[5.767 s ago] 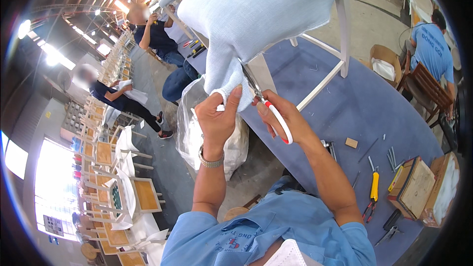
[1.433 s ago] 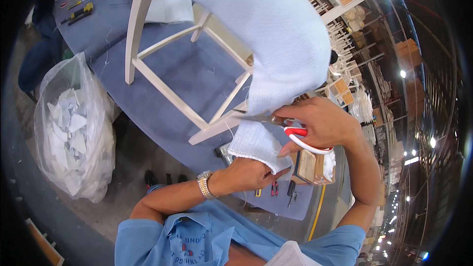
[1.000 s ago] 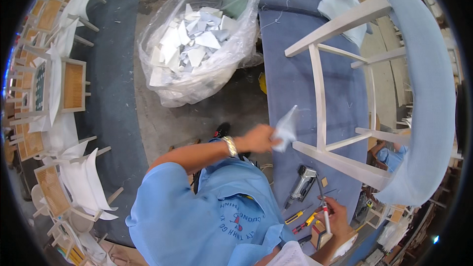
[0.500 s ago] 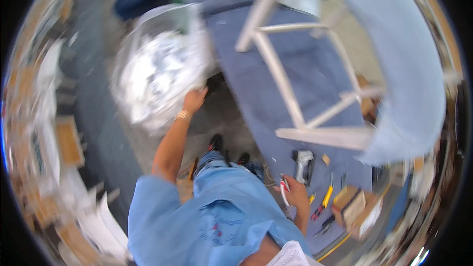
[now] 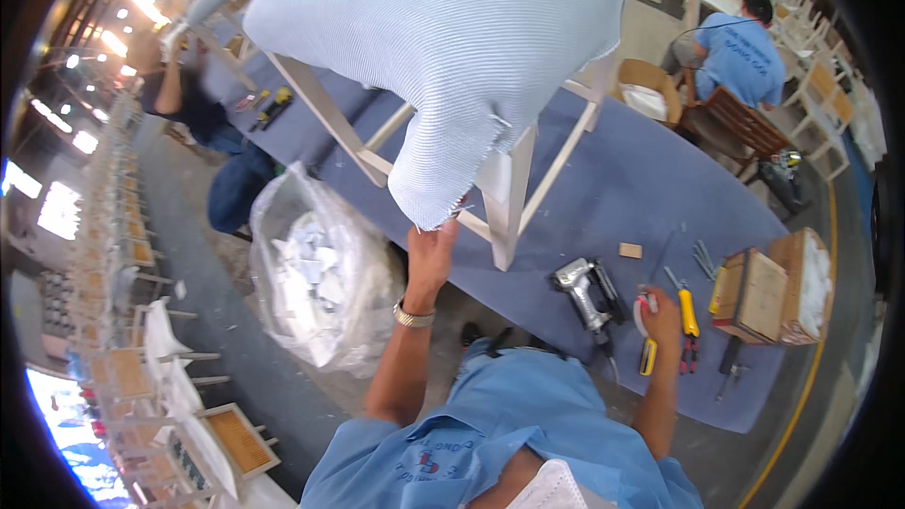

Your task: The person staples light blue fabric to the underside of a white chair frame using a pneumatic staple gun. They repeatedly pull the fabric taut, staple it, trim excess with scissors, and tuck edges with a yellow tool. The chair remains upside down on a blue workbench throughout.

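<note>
My left hand grips the loose, frayed lower corner of a pale blue ribbed fabric. The fabric drapes over the seat of a whitewashed wooden chair or stool frame, which stands on the blue-covered table. Some fingertips are hidden behind the cloth. At the right, low over the table, my right hand is closed around a small red-and-white hand tool; its exact kind does not show. Beside that hand lie a silver staple gun, a yellow-handled cutter and a yellow tool with red-and-black handles.
A clear plastic bag of white scraps stands left of the table. Cardboard boxes and a small wooden block sit on the right. One co-worker sits far right; another works far left.
My left hand has gone from beside the scrap bag to the fabric's hanging corner and taken hold of it. The view has swung; my right hand still holds the red-and-white tool.
</note>
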The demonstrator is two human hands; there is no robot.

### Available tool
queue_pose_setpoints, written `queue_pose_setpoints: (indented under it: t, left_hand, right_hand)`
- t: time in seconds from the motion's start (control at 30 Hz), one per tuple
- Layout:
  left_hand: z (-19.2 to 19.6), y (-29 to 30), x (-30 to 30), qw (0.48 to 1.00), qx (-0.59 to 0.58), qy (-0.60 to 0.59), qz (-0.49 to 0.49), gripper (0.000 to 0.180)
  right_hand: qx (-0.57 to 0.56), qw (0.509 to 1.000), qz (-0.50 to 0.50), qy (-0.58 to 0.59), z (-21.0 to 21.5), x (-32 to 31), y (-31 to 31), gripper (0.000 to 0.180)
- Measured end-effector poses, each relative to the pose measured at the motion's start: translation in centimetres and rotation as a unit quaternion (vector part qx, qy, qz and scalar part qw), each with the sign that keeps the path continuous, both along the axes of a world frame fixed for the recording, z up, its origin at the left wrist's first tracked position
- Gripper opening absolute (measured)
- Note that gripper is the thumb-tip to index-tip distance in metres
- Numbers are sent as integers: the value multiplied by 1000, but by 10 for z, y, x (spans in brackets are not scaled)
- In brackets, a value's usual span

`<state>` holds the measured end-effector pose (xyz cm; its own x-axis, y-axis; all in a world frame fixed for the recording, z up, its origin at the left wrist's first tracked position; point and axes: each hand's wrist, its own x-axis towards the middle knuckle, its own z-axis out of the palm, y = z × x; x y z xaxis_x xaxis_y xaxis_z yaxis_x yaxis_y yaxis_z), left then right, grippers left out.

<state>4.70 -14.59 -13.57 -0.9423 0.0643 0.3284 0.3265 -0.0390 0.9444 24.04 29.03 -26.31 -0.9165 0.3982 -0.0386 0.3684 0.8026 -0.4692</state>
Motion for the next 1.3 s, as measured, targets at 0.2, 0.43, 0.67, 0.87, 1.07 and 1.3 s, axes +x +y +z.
queue_pose_setpoints:
  t: [0.2, 0.43, 0.67, 0.87, 1.07, 1.3]
  left_hand:
    - [94, 54, -2, 972, 195, 101, -81, 93]
    - [135, 100, -5, 986, 143, 59, 63, 83]
    - [134, 98, -4, 985, 160, 67, 18, 61]
    - [126, 92, -7, 982, 180, 49, 22, 55]
    - [117, 79, -18, 968, 245, 32, -32, 36]
    - [99, 55, -50, 990, 141, 15, -13, 45]
  right_hand:
    - [18, 999, -21, 17, -15, -24, 52, 43]
    - [-223, 967, 77, 93, -39, -23, -8, 49]
    - [-119, 969, 186, 110, -72, -28, -94, 69]
    - [-67, 985, 161, 6, -77, -42, -103, 88]
    - [-67, 986, 141, -57, -68, -57, -104, 91]
    - [-263, 963, -22, 55, 14, -55, -126, 61]
